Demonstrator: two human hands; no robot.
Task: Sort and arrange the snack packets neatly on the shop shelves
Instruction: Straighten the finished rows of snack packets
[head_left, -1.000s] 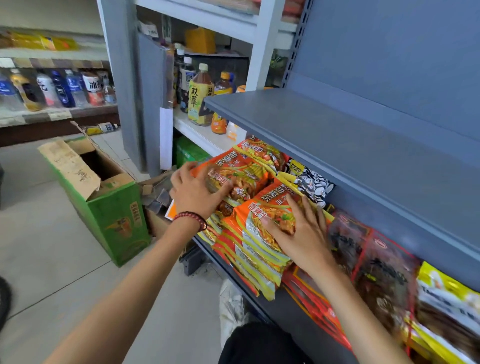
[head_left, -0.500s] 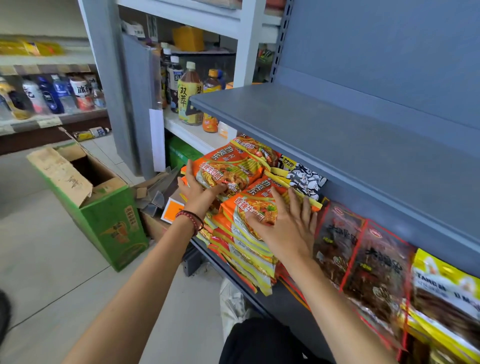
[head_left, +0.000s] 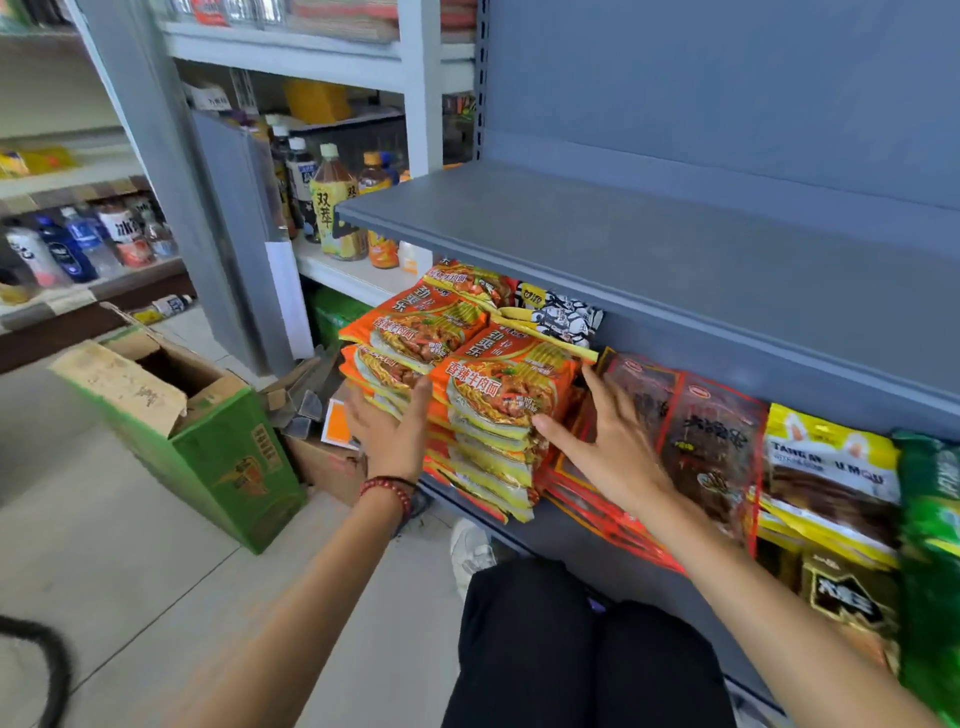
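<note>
Two stacks of orange noodle packets lie on the lower grey shelf (head_left: 563, 538): a back stack (head_left: 415, 327) and a front stack (head_left: 511, 387). My left hand (head_left: 389, 434) presses its straight fingers against the left front of the stacks. My right hand (head_left: 608, 447) has its fingers spread, its thumb against the front stack's right side and its fingertips by the dark red packets (head_left: 714, 436). A black-and-white packet (head_left: 563, 312) lies behind the stacks. Yellow packets (head_left: 831, 470) and a green packet (head_left: 930, 519) follow to the right.
The upper grey shelf (head_left: 623, 244) overhangs the packets. An open green carton (head_left: 223, 457) and a smaller brown box (head_left: 324, 465) stand on the floor at left. Drink bottles (head_left: 335, 208) fill the white shelving behind. My black-trousered knees (head_left: 571, 649) are close to the shelf.
Both hands have come off the tops of the orange stacks, the left to their front side and the right to their right side. The packets now sit in squarer stacks.
</note>
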